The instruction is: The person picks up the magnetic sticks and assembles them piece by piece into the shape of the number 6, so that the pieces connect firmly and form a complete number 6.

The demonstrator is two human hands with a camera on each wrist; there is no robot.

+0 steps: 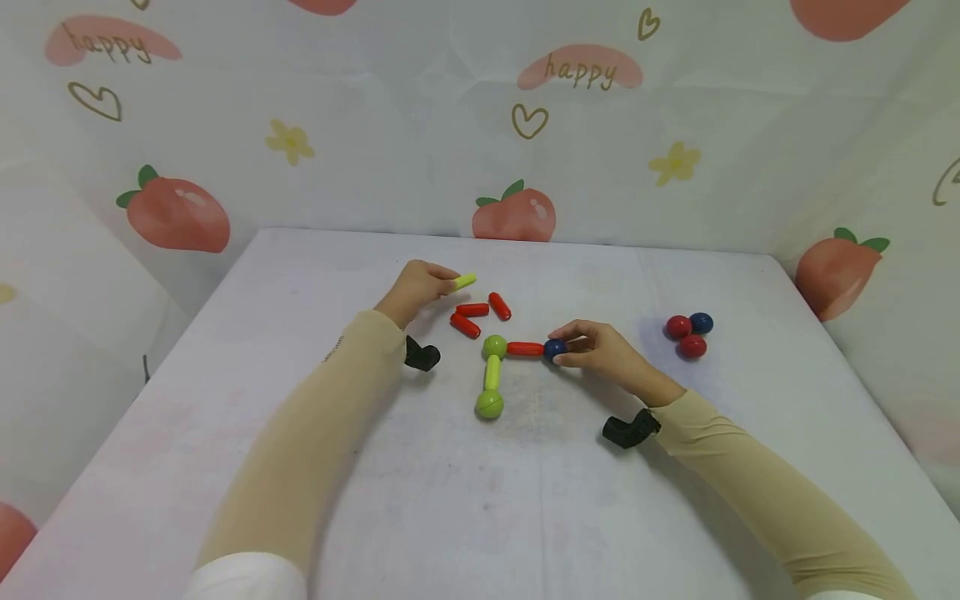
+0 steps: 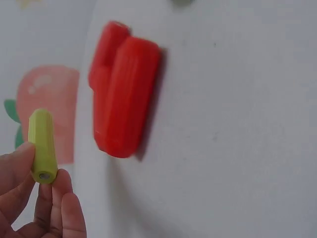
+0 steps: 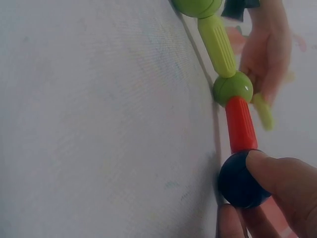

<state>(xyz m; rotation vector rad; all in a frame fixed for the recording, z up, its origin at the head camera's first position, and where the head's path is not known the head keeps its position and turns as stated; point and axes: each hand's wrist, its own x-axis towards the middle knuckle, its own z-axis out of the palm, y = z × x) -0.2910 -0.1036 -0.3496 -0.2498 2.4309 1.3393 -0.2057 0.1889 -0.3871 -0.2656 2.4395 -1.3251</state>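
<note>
Left hand (image 1: 422, 287) pinches yellow-green rod (image 2: 43, 146); right hand (image 1: 597, 350) grips blue ball (image 3: 243, 179), red rod (image 1: 525, 349) attached

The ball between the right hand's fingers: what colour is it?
The ball is dark blue; it shows best in the right wrist view.

Before you, a whitish table (image 1: 420, 517) runs from the near side to a straight far edge with rounded corners. Beyond it, a lightly creased white backdrop (image 1: 420, 167) fills the far side and continues along the left and right. Its print shows you coral peaches (image 1: 514, 218) with green leaves, yellow flowers (image 1: 675, 163), gold outlined hearts (image 1: 529, 122), and the word "happy" on pink patches (image 1: 580, 68). Soft, muted light leaves blurred shadows on the tabletop.
</note>
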